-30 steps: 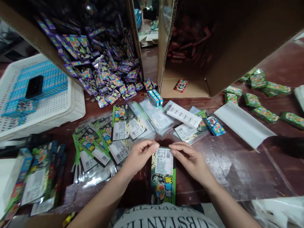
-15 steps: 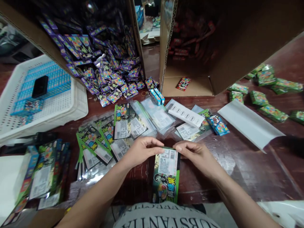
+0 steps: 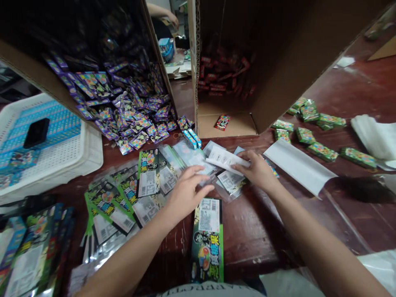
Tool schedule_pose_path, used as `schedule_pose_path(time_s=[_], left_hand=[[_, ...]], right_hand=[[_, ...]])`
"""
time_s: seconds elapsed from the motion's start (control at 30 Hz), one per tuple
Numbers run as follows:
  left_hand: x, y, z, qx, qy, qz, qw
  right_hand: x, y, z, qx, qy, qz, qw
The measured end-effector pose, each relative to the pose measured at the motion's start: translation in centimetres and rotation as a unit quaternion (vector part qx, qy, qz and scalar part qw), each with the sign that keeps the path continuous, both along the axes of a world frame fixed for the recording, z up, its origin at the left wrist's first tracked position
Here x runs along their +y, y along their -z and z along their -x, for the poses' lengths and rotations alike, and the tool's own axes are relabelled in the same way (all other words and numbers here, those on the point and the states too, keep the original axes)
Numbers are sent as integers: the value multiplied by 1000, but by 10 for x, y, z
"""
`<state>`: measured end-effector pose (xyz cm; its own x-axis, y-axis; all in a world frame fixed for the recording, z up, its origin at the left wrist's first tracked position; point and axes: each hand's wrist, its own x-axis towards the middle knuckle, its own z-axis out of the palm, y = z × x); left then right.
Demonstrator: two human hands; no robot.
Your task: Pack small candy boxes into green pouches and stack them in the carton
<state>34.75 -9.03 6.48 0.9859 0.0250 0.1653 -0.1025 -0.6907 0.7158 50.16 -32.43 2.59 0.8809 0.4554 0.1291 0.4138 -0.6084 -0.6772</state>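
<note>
A black and green candy packet [image 3: 208, 243] with a white barcode label lies flat on the table in front of me. Above its top end my left hand [image 3: 187, 194] hovers with fingers apart, holding nothing. My right hand [image 3: 258, 169] has closed on the right end of a white sticker strip [image 3: 224, 159] printed with round marks. Beneath that strip lies another labelled packet [image 3: 230, 181] in clear plastic. A blue candy packet [image 3: 272, 167] is partly hidden behind my right hand. Two small blue boxes [image 3: 192, 139] rest on clear sleeves [image 3: 188, 154].
A cardboard box of purple packets [image 3: 133, 111] stands at left, another with red packets [image 3: 222, 70] at right. Fanned green packets [image 3: 113, 202] lie left. A white basket [image 3: 89, 144] holds blue boxes and a phone [image 3: 36, 133]. White paper [image 3: 298, 167] and green packs [image 3: 321, 151] lie right.
Both hands have let go of the packet's top edge. My right hand has moved up and right onto the sticker strip; my left hand has opened. The view has shifted somewhat.
</note>
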Motion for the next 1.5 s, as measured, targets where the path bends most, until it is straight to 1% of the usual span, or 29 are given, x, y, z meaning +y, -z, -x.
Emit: schedule_pose_path(time_s=[0.07, 0.1, 0.17, 0.23, 0.27, 0.33, 0.4, 0.47, 0.5, 0.6, 0.7, 0.77, 0.9, 0.97, 1.07, 1.13, 1.2, 1.27, 1.3, 1.4, 1.47, 1.5], left_hand=[[-2, -12, -20, -59, -35, 12, 998], [-2, -17, -30, -72, -32, 26, 997], [-1, -23, -46, -49, 8, 85, 995], [-2, -21, -54, 14, 47, 171, 984], [-3, -19, -56, 44, 52, 212, 975], [-8, -12, -55, 87, 33, 284, 954], [-12, -6, -53, 117, 9, 344, 931], [-16, -3, -50, 117, -9, 388, 914], [-18, -2, -49, 104, -18, 401, 910], [-20, -1, -48, 76, -43, 411, 908], [-21, 0, -47, 104, -81, 421, 898], [-21, 2, -46, 124, -108, 439, 883], [-20, 5, -45, 144, -138, 473, 858], [-20, 6, -45, 148, -145, 478, 853], [-20, 8, -46, 157, -151, 478, 851], [-20, 8, -47, 161, -158, 476, 850], [-19, 9, -47, 165, -163, 474, 849], [-19, 10, -48, 170, -163, 471, 850], [-19, 12, -48, 171, -161, 470, 851], [-21, 17, -54, 173, -155, 464, 855], [-24, 22, -60, 169, -153, 447, 865], [-25, 23, -62, 164, -152, 429, 875]], right_hand=[[0, -6, 7, 67, -20, -77, 995], [-1, -12, 13, 94, -30, -112, 989], [-4, -24, 25, 132, -42, -156, 978], [-8, -35, 34, 147, -25, -181, 972], [-10, -37, 37, 148, -10, -195, 970], [-11, -38, 40, 148, 13, -225, 963], [-11, -34, 42, 162, 21, -254, 953], [-8, -29, 44, 179, 16, -273, 945], [-6, -27, 44, 183, 10, -275, 944], [-1, -23, 47, 169, -6, -250, 953], [4, -22, 47, 151, -8, -234, 960], [5, -23, 46, 160, -11, -237, 958], [-1, -29, 36, 179, 3, -233, 956], [-6, -35, 30, 173, -11, -229, 958], [-13, -43, 21, 124, -80, -201, 968], [-16, -47, 17, 84, -108, -187, 973], [-16, -47, 13, 60, -90, -204, 973], [-13, -44, 9, 44, -55, -223, 972], [-11, -42, 8, 41, -50, -222, 973], [-3, -37, 8, 60, -94, -204, 973], [2, -38, 12, 73, -113, -214, 967], [3, -40, 15, 74, -110, -229, 964]])
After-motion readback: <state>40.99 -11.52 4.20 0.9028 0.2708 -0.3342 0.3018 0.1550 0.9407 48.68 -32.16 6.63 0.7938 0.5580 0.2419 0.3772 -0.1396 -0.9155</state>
